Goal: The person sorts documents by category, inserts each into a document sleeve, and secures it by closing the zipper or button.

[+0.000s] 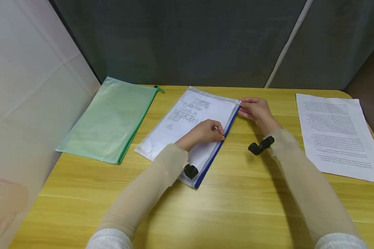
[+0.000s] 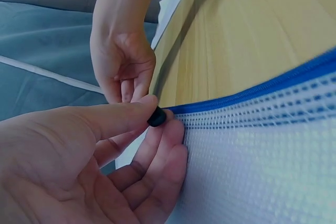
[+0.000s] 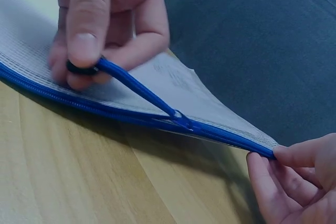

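A clear mesh zipper pouch (image 1: 187, 114) with a blue zipper edge (image 3: 68, 100) lies slanted on the table, a sheet with drawings visible inside. My left hand (image 1: 207, 131) pinches the black end of the blue zipper pull (image 3: 139, 87) between thumb and fingers, over the zipper edge. At the pouch's far right corner, my right hand (image 1: 255, 110) pinches the end of the zipper edge between thumb and fingers. The right wrist view shows the slider partway along the zipper, between both hands, with a gap in the zipper beside it.
A green zipper pouch (image 1: 109, 117) lies at the left of the wooden table (image 1: 230, 211). Printed sheets of paper (image 1: 339, 135) lie at the right. A dark partition (image 1: 174, 41) stands behind the table, and a pale curtain-like wall (image 1: 34, 79) is at the left.
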{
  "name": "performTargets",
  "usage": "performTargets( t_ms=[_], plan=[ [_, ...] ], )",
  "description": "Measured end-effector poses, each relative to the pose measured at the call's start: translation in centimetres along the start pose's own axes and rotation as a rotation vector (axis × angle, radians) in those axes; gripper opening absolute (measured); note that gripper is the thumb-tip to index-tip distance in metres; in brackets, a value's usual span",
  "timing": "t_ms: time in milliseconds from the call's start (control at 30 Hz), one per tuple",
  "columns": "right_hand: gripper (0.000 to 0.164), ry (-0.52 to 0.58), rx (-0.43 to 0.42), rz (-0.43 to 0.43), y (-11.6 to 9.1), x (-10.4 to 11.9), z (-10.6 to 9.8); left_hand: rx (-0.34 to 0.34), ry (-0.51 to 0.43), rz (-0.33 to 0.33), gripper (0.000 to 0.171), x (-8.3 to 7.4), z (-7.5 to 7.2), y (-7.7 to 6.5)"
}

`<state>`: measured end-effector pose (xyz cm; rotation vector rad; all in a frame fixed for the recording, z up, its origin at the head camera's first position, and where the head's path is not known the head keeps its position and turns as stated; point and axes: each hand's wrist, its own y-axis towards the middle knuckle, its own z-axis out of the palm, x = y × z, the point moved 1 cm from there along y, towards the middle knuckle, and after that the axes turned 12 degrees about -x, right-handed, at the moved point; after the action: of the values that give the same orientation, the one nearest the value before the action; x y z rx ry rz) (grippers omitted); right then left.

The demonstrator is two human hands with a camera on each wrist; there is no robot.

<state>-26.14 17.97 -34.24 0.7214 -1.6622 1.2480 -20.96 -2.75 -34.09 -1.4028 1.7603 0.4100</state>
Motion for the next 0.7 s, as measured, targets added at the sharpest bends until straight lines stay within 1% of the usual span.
performTargets(
  t_ms=[200, 300, 467, 700],
  plan=[
    [0.022, -0.006, -0.009, 0.003, -0.1, -0.1, 0.0, 0.035, 0.022, 0.021, 0.007, 0.9, -0.2, -0.7],
    [0.026, -0.016, -0.018, 0.001, 0.0, -0.1, 0.0, 0.068, 0.037, 0.016, 0.007, 1.2, -0.3, -1.3],
    [0.031, -0.022, -0.024, -0.002, 0.0, -0.2, -0.1, 0.128, 0.087, 0.032, 0.006, 1.5, -0.5, -2.3],
    [0.029, -0.007, -0.012, -0.009, 0.1, -0.3, -0.4, 0.145, 0.139, 0.075, 0.007, 2.0, -0.9, -4.1]
  ],
)
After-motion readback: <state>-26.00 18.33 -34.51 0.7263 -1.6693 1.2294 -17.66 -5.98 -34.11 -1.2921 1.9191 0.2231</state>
